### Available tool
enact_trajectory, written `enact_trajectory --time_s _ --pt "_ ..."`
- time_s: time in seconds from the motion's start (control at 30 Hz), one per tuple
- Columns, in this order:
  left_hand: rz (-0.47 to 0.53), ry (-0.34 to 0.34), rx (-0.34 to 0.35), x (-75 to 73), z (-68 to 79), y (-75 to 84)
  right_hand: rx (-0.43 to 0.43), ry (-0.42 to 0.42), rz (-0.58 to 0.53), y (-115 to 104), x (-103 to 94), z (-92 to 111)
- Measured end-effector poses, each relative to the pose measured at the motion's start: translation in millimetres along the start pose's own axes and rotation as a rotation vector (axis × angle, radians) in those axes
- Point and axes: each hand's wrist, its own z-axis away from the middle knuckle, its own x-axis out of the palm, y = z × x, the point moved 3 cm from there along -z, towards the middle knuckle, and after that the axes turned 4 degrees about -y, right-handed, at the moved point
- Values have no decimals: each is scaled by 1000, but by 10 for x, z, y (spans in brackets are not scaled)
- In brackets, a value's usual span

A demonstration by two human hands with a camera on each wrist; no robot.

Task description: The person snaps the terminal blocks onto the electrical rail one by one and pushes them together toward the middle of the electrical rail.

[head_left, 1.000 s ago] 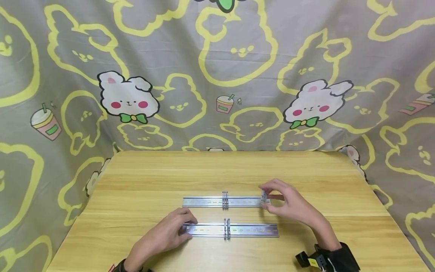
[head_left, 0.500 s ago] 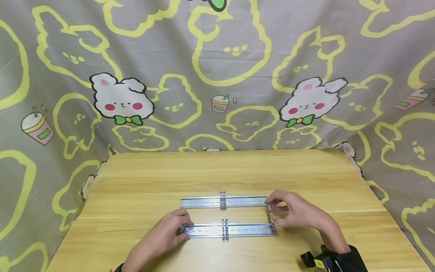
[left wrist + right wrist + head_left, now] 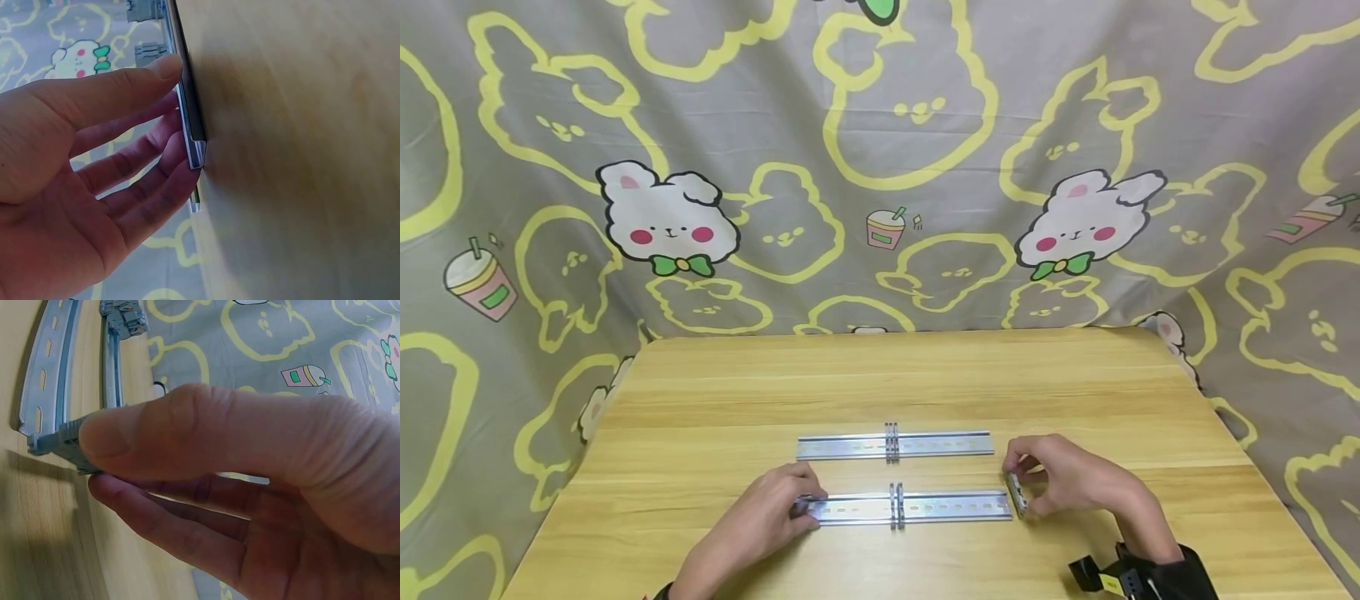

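Note:
Two slotted metal DIN rails lie one behind the other: a near rail (image 3: 955,506) and a far rail (image 3: 943,444). Each carries a pair of narrow grey clip-on blocks, the near pair (image 3: 897,505) and the far pair (image 3: 891,442), around its middle. My left hand (image 3: 767,508) grips the near rail's left end between thumb and fingers, as the left wrist view also shows. Just right of that rail's other end, my right hand (image 3: 1071,475) pinches a grey clip-on block (image 3: 69,445). Whether this block touches the rail end, I cannot tell.
Both rails rest on a light wooden table (image 3: 760,383). A grey curtain (image 3: 820,125) with yellow outlines and rabbit prints hangs behind and beside it. My right wrist wears a black camera mount (image 3: 1138,575).
My right hand has carried the pinched block from the far rail's right end toward me, to just right of the near rail's end. The left hand keeps its hold.

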Motion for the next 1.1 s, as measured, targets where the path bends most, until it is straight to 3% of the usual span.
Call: enact_trajectory --time_s 0.53,1.1 --pt "30 7 8 9 -16 -32 42 -12 64 -29 75 -66" --pt "39 3 1 4 -25 -30 71 -18 58 -52 90 -67"
